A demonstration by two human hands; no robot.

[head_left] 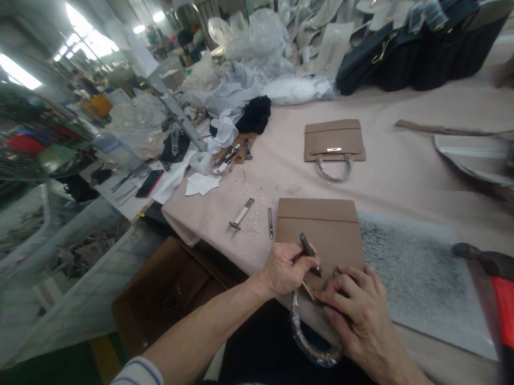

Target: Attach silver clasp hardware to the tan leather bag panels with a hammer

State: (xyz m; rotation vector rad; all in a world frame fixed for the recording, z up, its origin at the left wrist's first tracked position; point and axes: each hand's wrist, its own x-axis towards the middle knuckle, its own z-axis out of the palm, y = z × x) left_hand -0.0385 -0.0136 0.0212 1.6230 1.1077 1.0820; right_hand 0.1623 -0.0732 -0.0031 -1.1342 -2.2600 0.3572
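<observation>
A tan leather panel (320,229) lies at the table's front edge, its plastic-wrapped handle (302,336) hanging over the edge. My left hand (287,268) is closed round a dark pen-like tool (308,249), its tip pointing down at the panel. Near that tip, a small metal piece (308,290) sits by the handle's base. My right hand (357,305) rests on the panel's lower right with bent fingers, its fingertips beside the metal piece; what they press or pinch is hidden.
A red-handled hammer (506,309) lies right on a speckled sheet (422,280). A second tan piece (335,140) lies behind. Left are a caliper-like tool (240,216) and a thin rod (270,223). Black bags (416,57) stand at the back.
</observation>
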